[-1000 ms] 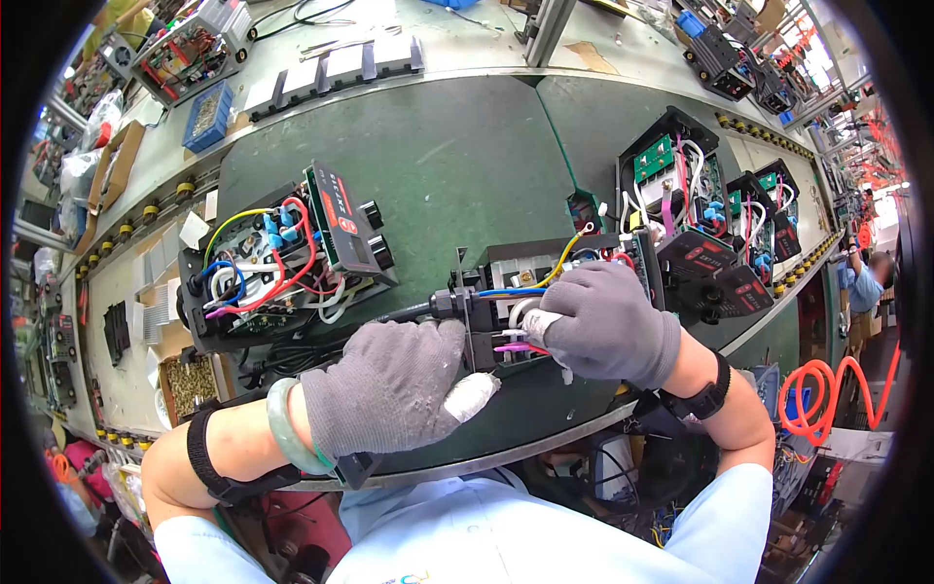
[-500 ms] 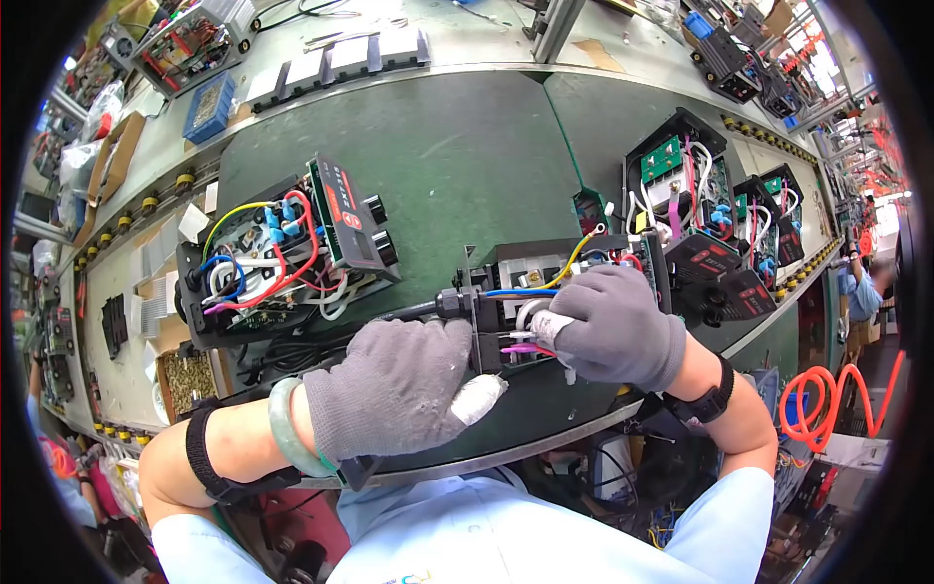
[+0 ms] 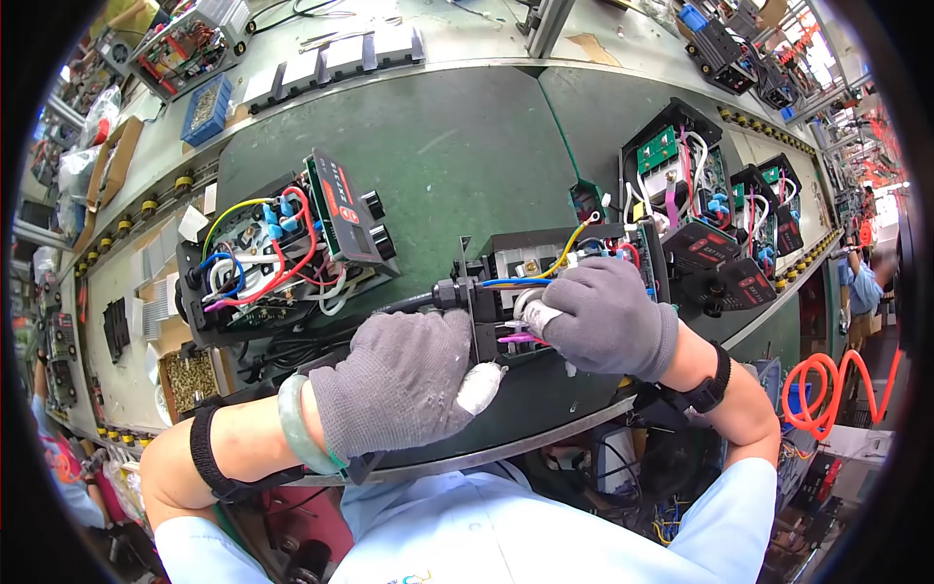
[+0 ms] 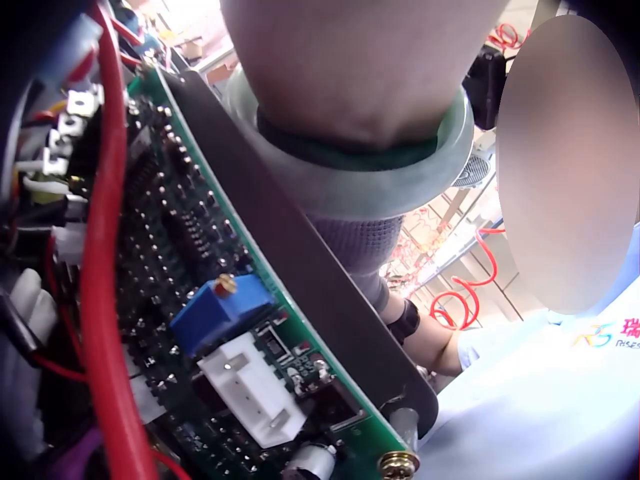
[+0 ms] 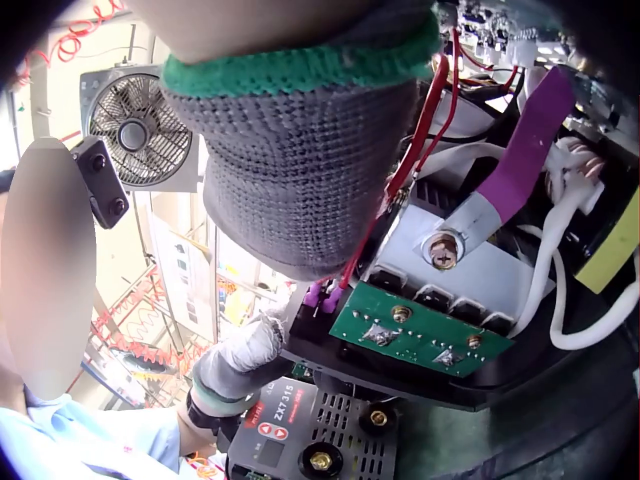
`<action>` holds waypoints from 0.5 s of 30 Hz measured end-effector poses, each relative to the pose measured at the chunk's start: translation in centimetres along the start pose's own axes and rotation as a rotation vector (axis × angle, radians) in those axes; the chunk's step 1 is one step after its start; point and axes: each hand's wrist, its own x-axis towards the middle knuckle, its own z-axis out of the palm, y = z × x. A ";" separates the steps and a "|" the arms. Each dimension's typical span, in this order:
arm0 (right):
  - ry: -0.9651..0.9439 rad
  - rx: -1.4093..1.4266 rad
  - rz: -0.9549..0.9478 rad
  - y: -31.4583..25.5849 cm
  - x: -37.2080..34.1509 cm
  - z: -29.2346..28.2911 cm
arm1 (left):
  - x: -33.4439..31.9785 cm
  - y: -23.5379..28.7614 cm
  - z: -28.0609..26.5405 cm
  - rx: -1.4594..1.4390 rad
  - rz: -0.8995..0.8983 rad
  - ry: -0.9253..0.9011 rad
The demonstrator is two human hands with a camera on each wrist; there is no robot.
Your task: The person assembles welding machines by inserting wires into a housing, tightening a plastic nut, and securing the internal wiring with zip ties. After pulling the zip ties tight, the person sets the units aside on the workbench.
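A gloved left hand, its thumb wrapped in white, grips the upright end panel of an opened black unit beside a cable gland; its fingertips are hidden. Over the unit's wiring, the gloved right hand has curled fingers and pinches a white wire near its wrapped thumb. Purple terminals stick out just below. A blue wire runs from the gland toward the right hand, and a yellow lead with a ring end rises behind it.
Left of the worked unit stands another opened unit with its front panel tilted. Several more units line the right side. A blue bin and grey parts lie at the back; a box of small fittings is at left.
The right hand has shifted and turned slightly over the wires, and the blue wire's line has changed a little. The left hand keeps nearly the same place and pose at the panel.
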 end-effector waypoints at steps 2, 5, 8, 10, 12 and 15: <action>0.024 0.009 0.036 -0.1 0.0 0.1 | 0.0 -0.1 -0.1 -0.020 -0.003 -0.012; 0.058 0.070 0.045 0.1 0.0 0.2 | 0.1 -0.3 -0.2 -0.076 -0.012 -0.040; 0.042 0.099 0.051 0.1 0.2 0.0 | 0.2 -0.1 -0.5 -0.089 -0.021 -0.063; 0.001 0.084 0.028 0.3 0.8 -0.1 | 0.3 0.1 -0.4 -0.068 -0.027 -0.083; -0.033 0.065 0.016 0.1 1.0 0.1 | 0.6 0.3 -0.5 -0.060 -0.028 -0.083; 0.006 0.040 0.020 -0.1 1.2 0.1 | 0.7 0.5 -0.5 -0.028 -0.039 -0.086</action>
